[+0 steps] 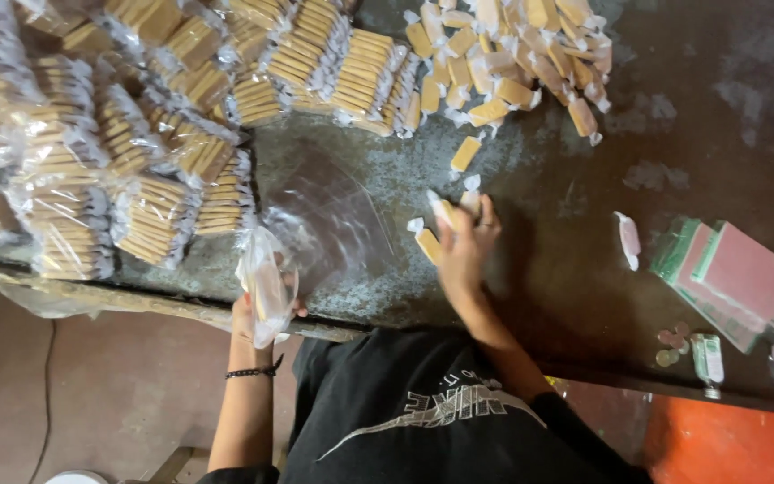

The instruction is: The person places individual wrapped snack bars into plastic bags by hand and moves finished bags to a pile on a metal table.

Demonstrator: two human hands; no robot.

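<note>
Head view, looking straight down: the left hand [257, 309] sits at about seven o'clock in the frame, just past the near edge of the counter [566, 269]. Its grip is clenched around the lower part of a clear plastic bag [315, 237], whose mouth opens up and away toward the one o'clock side. Held like that, the bag gapes toward the other hand, so pieces can go in without a long reach. A few pale pieces seem to lie at the bag's bottom, inside the fist; the plastic blurs them too much to be sure.

The right hand [466, 246] is near the centre, palm down on the counter, fingers curled over several wrapped sweets [429, 242], tan blocks in clear twisted wrappers. Its grip is closed on them as a small bunch; how many it holds is hard to tell.

At twelve to one o'clock lies the loose heap of wrapped sweets [512, 63], with one stray sweet [466, 152] between the heap and the right hand. The heap is within reach of that hand, well apart from the bag.

From nine to twelve o'clock, filled bags [154, 215] lie stacked and overlapping, kept on the far side from the loose pieces.

At three to four o'clock, apart from both hands, are a pack of pink and green sheets [732, 278], some coins [671, 345], a small bottle [708, 358] and one pale wrapped piece [628, 239].
</note>
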